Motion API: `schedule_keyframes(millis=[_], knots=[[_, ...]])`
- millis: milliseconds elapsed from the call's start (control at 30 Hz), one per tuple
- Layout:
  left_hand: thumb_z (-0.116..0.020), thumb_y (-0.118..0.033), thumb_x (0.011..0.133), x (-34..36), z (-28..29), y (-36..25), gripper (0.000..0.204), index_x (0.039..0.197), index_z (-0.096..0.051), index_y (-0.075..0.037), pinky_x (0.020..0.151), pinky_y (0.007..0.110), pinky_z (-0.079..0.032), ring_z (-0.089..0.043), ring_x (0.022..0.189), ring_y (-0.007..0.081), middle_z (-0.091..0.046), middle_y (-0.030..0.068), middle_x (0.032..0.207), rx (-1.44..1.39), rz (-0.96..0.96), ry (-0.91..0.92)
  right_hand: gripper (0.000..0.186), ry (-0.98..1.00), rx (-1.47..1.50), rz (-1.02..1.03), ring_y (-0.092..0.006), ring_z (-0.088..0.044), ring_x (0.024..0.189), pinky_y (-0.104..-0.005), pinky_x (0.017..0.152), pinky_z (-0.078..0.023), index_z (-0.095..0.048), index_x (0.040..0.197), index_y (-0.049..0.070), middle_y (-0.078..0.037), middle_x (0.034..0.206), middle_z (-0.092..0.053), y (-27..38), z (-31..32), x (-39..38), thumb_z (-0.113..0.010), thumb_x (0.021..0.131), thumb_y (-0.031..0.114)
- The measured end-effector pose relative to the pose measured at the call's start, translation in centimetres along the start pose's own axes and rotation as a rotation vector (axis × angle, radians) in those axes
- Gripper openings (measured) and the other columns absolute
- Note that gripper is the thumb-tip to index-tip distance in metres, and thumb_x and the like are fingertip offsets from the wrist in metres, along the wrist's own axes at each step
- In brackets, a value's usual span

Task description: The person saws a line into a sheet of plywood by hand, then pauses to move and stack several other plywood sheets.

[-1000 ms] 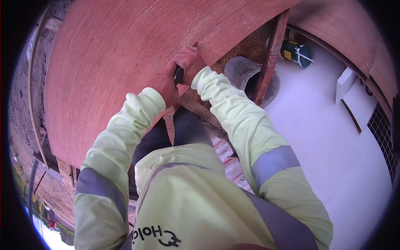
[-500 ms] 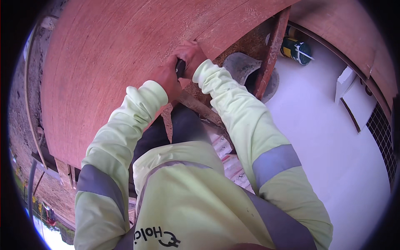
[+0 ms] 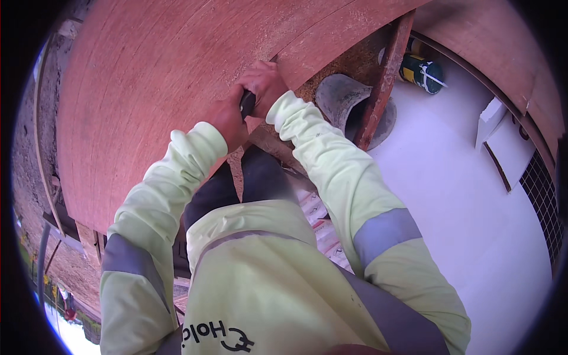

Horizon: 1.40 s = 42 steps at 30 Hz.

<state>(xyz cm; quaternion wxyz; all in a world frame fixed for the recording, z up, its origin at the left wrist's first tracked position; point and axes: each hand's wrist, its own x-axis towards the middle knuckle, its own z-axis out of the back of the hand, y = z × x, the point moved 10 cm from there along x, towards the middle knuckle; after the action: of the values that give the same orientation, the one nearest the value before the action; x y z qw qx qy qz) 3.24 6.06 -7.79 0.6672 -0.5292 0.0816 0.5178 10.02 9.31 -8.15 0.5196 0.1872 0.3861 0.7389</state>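
Between your hands shows a short black handle (image 3: 247,104), smooth and slightly glossy, standing at a slant; whatever it joins is hidden by your grip, so you cannot tell its full shape. It sits over the lower right edge of a broad reddish board (image 3: 160,94) with streaky grain, scuffs and pale dust strewn across it. A thin dark line runs in the board up and to the right from just beyond your knuckles.

Your left hand (image 3: 228,121) has its fingers wrapped around the black handle. Your right hand (image 3: 266,83) lies just beyond, its fingers bunched together and curled over the handle's upper end, with their tips out of sight.

Compared with half a second ago, both hands and the handle sit slightly farther left and a little closer to your body, while the grey curved pipe (image 3: 338,97), the rusty red beam (image 3: 383,86) and the green bucket (image 3: 422,74) to the right lie nearly where they were.

Your pale yellow shirt (image 3: 260,278) carries dark lettering and an emblem, upside down near the hem of the view. Below your right sleeve, white packages (image 3: 324,232) bear red and dark print, too small to read.
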Motion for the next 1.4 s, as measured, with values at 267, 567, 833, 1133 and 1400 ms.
schedule_keyframes(millis=[267, 567, 833, 1133, 1400], knots=[[-0.054, 0.0, 0.081, -19.1, 4.5, 1.1, 0.036, 0.114, -0.042, -0.003, 0.062, 0.055, -0.047, -0.06, 0.075, 0.0509, -0.063, 0.0272, 0.079, -0.086, 0.257, 0.127, 0.021, -0.06, 0.181, 0.22, -0.0245, -0.055, 0.086, -0.04, 0.084, -0.037, -0.065, 0.079, 0.015, -0.002, 0.076, -0.06, 17.3, -1.4, -5.5, -0.072, 0.063, 0.028], [-0.052, 0.001, 0.078, 0.6, 0.3, 0.7, 0.038, 0.116, -0.047, 0.002, 0.067, 0.052, -0.048, -0.061, 0.083, 0.0499, -0.063, 0.0322, 0.086, -0.006, -0.037, -0.036, 0.027, 0.012, -0.025, 0.007, -0.025, -0.057, 0.082, -0.04, 0.082, -0.04, -0.066, 0.074, 0.02, 0.002, 0.081, -0.064, -1.1, -0.8, 0.5, -0.078, 0.055, 0.034], [-0.055, -0.001, 0.082, -20.0, 4.9, 0.2, 0.037, 0.118, -0.043, -0.002, 0.063, 0.054, -0.048, -0.06, 0.072, 0.0508, -0.063, 0.0287, 0.084, -0.063, 0.284, 0.136, 0.022, -0.089, 0.148, 0.175, -0.0233, -0.056, 0.089, -0.0445, 0.085, -0.038, -0.065, 0.074, 0.019, 0.001, 0.078, -0.06, 18.6, -1.2, -5.7, -0.075, 0.057, 0.029], [-0.052, -0.002, 0.078, -2.6, -0.7, 2.5, 0.04, 0.117, -0.045, 0.0, 0.071, 0.055, -0.047, -0.06, 0.084, 0.0519, -0.062, 0.0329, 0.083, 0.008, 0.039, -0.001, 0.03, -0.009, 0.099, 0.08, -0.0275, -0.058, 0.08, -0.0417, 0.079, -0.042, -0.066, 0.079, 0.016, -0.001, 0.078, -0.063, 0.7, -1.5, -0.5, -0.079, 0.054, 0.026], [-0.057, 0.0, 0.074, -18.8, 5.8, -0.8, 0.048, 0.119, -0.038, -0.001, 0.065, 0.058, -0.046, -0.061, 0.071, 0.0509, -0.061, 0.0307, 0.076, -0.036, 0.312, 0.144, 0.026, -0.077, 0.199, 0.143, -0.0235, -0.056, 0.087, -0.0426, 0.086, -0.037, -0.065, 0.077, 0.016, 0.001, 0.079, -0.06, 17.8, -1.1, -5.4, -0.076, 0.056, 0.027]])
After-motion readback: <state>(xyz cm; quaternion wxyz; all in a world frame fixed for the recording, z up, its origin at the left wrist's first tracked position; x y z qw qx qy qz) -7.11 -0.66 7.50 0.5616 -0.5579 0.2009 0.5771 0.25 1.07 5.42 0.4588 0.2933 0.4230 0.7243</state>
